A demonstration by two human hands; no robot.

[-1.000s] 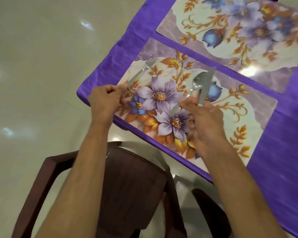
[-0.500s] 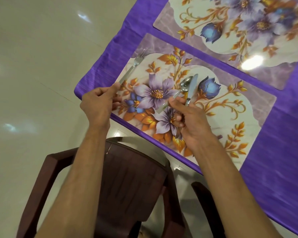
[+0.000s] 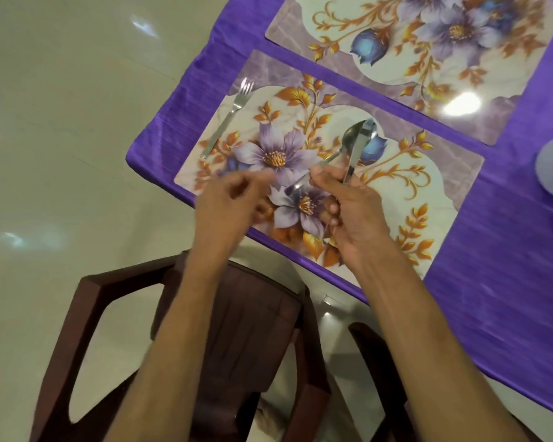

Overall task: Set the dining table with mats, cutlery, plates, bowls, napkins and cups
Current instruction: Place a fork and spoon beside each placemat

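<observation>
Head view: two floral mats [image 3: 406,186] lie on the purple bench [image 3: 508,250]. One fork [image 3: 229,118] rests on the near mat's left side. Right hand [image 3: 353,215] fingers grip one spoon [image 3: 351,138] and one knife [image 3: 358,151]; left hand [image 3: 227,205] blurred, fingers loosely curled, empty.

The fork [image 3: 229,115], spoon [image 3: 348,145] and knife [image 3: 358,151] are seen as polished metal, bright with reflections. The near mat [image 3: 412,173] and the far mat [image 3: 428,74] are shown as smooth, glossy sheets printed with flowers; a lamp glare is thrown back by the far one. The tablecloth [image 3: 492,266] is seen as purple cloth with a fine ribbed weave and a slight sheen. The chair [image 3: 256,330] looks like dark brown moulded plastic, semi-matt. The floor [image 3: 61,122] is glossy and smooth.
</observation>
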